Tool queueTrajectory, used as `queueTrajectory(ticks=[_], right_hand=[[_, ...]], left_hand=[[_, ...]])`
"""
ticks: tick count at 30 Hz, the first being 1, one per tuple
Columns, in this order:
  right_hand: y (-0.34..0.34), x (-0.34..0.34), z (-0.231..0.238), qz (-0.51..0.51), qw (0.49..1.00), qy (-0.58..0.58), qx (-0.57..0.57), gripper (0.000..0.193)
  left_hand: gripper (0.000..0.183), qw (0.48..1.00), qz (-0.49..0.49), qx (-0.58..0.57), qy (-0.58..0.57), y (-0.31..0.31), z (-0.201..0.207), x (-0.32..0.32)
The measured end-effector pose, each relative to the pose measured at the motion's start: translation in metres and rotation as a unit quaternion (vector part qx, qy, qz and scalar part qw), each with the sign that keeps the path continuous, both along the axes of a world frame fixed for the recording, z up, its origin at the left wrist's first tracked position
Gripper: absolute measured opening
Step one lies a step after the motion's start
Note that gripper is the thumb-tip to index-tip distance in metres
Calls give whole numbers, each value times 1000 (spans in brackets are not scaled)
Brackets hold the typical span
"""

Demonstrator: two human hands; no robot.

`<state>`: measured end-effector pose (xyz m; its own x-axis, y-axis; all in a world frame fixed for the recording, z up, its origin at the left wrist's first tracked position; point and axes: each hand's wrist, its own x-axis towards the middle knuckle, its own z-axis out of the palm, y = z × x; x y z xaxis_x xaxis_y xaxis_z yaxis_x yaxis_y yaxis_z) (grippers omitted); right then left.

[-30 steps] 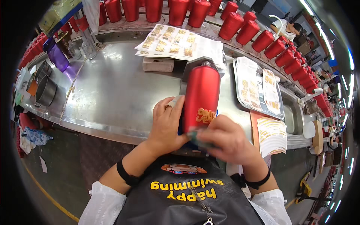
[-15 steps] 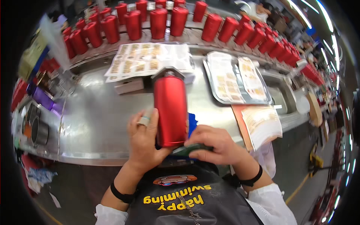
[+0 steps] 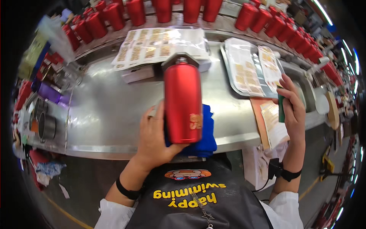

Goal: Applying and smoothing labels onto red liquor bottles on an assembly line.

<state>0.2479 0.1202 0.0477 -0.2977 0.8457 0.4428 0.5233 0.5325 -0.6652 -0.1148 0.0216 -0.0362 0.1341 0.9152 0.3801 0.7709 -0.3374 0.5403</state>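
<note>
A glossy red metal bottle (image 3: 182,95) lies lengthwise before me, its silver neck pointing away. My left hand (image 3: 154,139) grips its left side, thumb under the near end. A gold decal (image 3: 196,121) shows on the lower right of the bottle. Beneath it, a folded blue cloth (image 3: 208,131) sticks out to the right. Behind the neck sits a dark angular piece (image 3: 192,61); whether it is joined to the bottle I cannot tell. Out to the right, my right hand (image 3: 293,108) is raised beside the papers with a flat green scraper-like piece (image 3: 281,108) between its fingers.
Sheets of gold decals (image 3: 152,45) lie on a white box (image 3: 139,74). More sheets rest in a metal tray (image 3: 236,89), near a sink (image 3: 301,89). Red bottles (image 3: 137,13) line the far edge. Metal pots (image 3: 46,126) stand at the left of the steel table (image 3: 99,114).
My right hand has left the bottle's near end and moved right and away, taking the green piece along. The gold decal and more blue cloth now show. My left hand keeps its grip.
</note>
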Motion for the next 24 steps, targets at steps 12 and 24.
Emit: queueTrajectory(ticks=[12,24], right_hand=[[-18,-114,-20,156,984,-82,30,42],[-15,-32,-32,12,991,-133,32,37]], left_hand=[[104,997,16,69,18,0,4,0],[102,999,2,22,-40,2,-2,0]])
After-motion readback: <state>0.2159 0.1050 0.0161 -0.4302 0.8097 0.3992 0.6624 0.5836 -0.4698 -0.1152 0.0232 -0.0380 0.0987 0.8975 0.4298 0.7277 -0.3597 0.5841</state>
